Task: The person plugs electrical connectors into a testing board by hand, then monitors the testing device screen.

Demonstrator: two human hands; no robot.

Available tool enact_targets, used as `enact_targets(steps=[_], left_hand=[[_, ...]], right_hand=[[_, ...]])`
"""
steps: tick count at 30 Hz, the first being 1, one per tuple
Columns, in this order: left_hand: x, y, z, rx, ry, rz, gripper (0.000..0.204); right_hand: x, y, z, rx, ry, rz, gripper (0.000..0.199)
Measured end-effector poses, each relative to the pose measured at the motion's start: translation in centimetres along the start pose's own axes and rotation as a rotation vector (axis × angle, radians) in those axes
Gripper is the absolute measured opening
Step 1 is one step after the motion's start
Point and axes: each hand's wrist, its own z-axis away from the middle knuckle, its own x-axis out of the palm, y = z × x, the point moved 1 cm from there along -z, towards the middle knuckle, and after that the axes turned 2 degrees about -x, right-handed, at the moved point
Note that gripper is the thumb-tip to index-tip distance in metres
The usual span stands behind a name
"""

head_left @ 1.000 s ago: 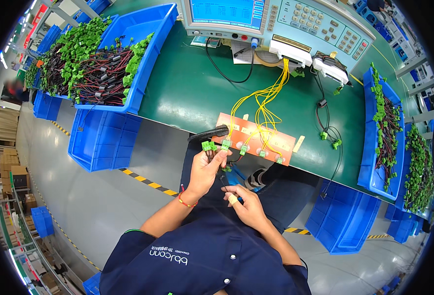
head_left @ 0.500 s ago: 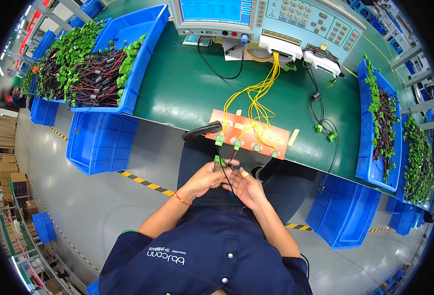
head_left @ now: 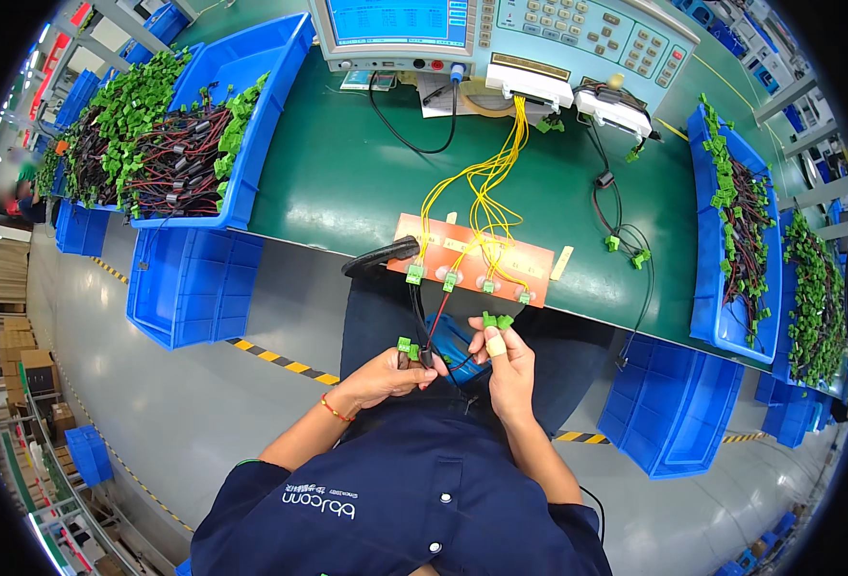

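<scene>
Left hand (head_left: 386, 377), in the head view, is closed around thin black and red insulated wires (head_left: 438, 315), with small green plastic block connectors (head_left: 406, 346) at its fingers. Beside it, the right hand (head_left: 511, 374), a yellowish wrap (head_left: 497, 345) on its thumb, pinches more green connectors (head_left: 496, 321). Those wires run up to green sockets (head_left: 451, 281) along a flat orange board (head_left: 538, 259), where a yellow wire bundle (head_left: 519, 134) also ends, at the green bench's (head_left: 338, 182) near edge.

The left hand (head_left: 384, 378) pinches below the right (head_left: 510, 370).
</scene>
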Motion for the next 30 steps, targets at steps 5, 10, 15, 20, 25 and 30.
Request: enact_targets(steps=[5,10,15,20,25,30], left_hand=[[-0.4,-0.8,0.2,0.164,0.234,0.125,0.023],[1.8,0.7,1.7,0.539,0.638,0.142,0.023],[6.0,4.9,1.9,0.718,0.525,-0.5,0.031],[5.9,5.2,-0.1,0.775,0.448,-0.642,0.02],[6.0,4.7,-0.8,0.769,0.206,-0.394,0.021],[5.7,4.9,-1.1,0.606,0.105,-0.168,0.026]], right_hand=[[0.4,-1.8,-1.3,0.019,-0.154,-0.008,0.036],[0.9,-2.0,-0.9,-0.006,-0.173,0.192,0.03],[2.3,-2.1,0.1,-0.598,-0.138,0.858,0.025],[1.5,-1.6,0.6,-0.48,-0.22,0.814,0.028],[-0.7,-1.0,-0.1,0.255,-0.31,-0.307,0.023],[-0.4,-1.3,0.0,0.282,-0.224,-0.365,0.016]])
